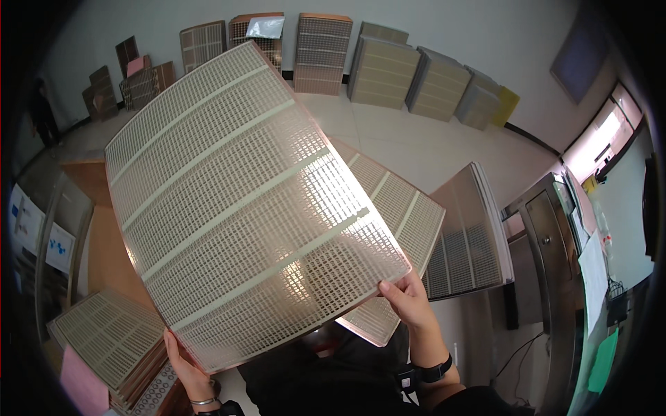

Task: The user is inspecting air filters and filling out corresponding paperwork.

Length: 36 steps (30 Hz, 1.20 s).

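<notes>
A large, thin circuit board panel with copper edges, pale bands and a fine grid pattern is held up tilted in front of me. My left hand grips its lower left corner, thumb on the near face and the other fingers hidden behind. At the lower right corner my right hand pinches the edge the same way. Light glares off the panel's right side. Behind it, partly covered, is another similar panel; what supports that one is hidden.
At lower left sits a stack of similar panels beside a pink sheet. More panels lean at right, near a metal cabinet. Several panel stacks stand along the far wall. A person is at far left.
</notes>
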Each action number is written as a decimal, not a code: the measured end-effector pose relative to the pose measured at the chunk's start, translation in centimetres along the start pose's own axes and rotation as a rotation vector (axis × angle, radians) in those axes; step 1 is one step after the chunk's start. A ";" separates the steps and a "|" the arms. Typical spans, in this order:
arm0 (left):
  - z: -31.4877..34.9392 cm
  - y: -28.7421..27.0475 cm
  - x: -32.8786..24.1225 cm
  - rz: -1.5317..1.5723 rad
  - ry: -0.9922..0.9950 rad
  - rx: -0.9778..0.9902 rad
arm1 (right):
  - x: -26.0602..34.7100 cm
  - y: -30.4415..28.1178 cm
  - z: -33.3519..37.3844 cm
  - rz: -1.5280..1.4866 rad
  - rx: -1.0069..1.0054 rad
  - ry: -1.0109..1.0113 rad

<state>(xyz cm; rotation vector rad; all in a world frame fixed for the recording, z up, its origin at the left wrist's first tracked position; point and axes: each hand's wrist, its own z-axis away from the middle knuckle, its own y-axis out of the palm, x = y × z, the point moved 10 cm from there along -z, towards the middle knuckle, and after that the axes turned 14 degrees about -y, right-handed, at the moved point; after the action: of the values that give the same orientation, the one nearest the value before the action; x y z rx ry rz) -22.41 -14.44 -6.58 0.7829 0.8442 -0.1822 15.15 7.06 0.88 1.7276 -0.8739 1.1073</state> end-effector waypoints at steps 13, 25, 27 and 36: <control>1.1 0.3 -2.0 -0.067 0.136 0.056 | -0.5 -1.2 -0.3 -0.351 -0.001 -0.083; 3.3 6.5 -5.4 -0.286 -0.036 0.387 | 1.2 -4.3 -2.8 -0.267 0.139 -0.066; 3.2 8.7 -6.0 -0.344 -0.019 0.401 | 1.5 -6.2 -3.1 -0.243 -0.005 -0.183; 5.4 17.0 4.0 0.029 -0.222 0.518 | -1.9 -3.6 -2.4 -0.544 -0.157 -0.126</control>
<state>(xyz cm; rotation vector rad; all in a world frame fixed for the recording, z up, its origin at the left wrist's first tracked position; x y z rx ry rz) -9.09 -5.42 2.04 1.2329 0.5764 -0.4655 16.87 10.75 -1.43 1.7686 -0.4985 0.5599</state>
